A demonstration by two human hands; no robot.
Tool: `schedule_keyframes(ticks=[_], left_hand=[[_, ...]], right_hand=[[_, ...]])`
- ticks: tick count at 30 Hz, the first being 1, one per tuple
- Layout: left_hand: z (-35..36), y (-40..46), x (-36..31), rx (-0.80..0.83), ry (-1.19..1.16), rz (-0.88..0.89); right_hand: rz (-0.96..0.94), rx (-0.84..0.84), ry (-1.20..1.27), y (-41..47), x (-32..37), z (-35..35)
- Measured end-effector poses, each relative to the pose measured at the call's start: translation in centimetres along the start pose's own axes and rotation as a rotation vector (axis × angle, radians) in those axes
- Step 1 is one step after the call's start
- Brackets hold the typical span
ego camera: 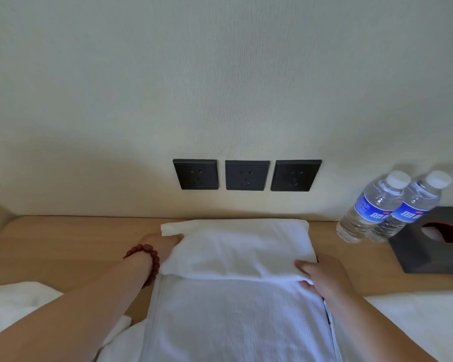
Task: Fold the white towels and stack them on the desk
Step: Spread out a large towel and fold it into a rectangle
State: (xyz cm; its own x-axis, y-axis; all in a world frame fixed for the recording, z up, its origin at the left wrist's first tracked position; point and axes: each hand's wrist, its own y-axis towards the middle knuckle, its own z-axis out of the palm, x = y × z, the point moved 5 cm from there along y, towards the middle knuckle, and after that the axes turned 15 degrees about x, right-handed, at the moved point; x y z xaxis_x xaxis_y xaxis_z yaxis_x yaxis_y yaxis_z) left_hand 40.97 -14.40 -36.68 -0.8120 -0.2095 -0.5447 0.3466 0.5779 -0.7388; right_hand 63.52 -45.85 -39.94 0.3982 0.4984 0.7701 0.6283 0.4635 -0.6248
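Gripping the white towel [236, 246] on the desk [63, 246], your right hand [324, 276] pinches its folded edge, left hand [165, 242] fingers seemingly tucked under.

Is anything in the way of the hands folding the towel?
No. Both the left hand and the right hand already hold the towel. The bottles stand off to the right.

towel [236, 246] lies on desk [63, 239], 3 sockets [247, 175] behind, 2 bottles [385, 207] at its right
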Motion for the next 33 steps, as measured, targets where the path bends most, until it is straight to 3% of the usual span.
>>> schedule_keyframes(ticks=[3, 6, 8, 12, 14, 16, 19, 22, 24, 27, 33], left_hand=[[-0.5, 0.2, 0.2, 0.012, -0.181, 0.034], [-0.5, 0.3, 0.7, 0.051, -0.108, 0.040], [-0.2, 0.3, 1.1, 0.060, -0.019, 0.050], [-0.9, 0.1, 0.5, -0.085, 0.147, 0.112], [-1.2, -0.2, 0.3, -0.111, 0.177, 0.081], [-0.4, -0.4, 1.2, -0.008, 0.091, 0.001], [1.3, -1.0, 2.7, 0.152, 0.016, -0.035], [1.5, -0.9, 2.9, 0.146, -0.081, 0.036], [1.2, -1.1, 3.0, 0.146, -0.187, 0.033], [1.5, -0.7, 3.8, 0.197, -0.265, -0.032], [1.5, 0.3, 3.4, 0.184, -0.243, -0.059]], right_hand=[[0.029, 0.007, 0.306, 0.2, -0.7, 0.2], [0.069, -0.006, 0.407, 0.1, -1.1, 0.4], [0.094, -0.068, 0.177, 0.1, -1.6, 0.1], [-0.187, -0.380, -0.793, -0.8, 0.3, -0.1], [-0.377, -0.490, -0.944, -1.9, 1.4, 1.2], [-0.548, -0.522, -1.028, -3.2, 2.6, 3.3], [-0.826, -0.368, -1.153, -4.9, 3.3, 6.9], [-1.050, -0.065, -1.316, -6.3, 2.0, 11.3], [-1.092, 0.048, -1.428, -6.5, 1.0, 14.1], [-1.045, 0.082, -1.503, -5.8, 0.6, 17.2], [-0.981, -0.058, -1.463, -4.5, 2.8, 20.5]])
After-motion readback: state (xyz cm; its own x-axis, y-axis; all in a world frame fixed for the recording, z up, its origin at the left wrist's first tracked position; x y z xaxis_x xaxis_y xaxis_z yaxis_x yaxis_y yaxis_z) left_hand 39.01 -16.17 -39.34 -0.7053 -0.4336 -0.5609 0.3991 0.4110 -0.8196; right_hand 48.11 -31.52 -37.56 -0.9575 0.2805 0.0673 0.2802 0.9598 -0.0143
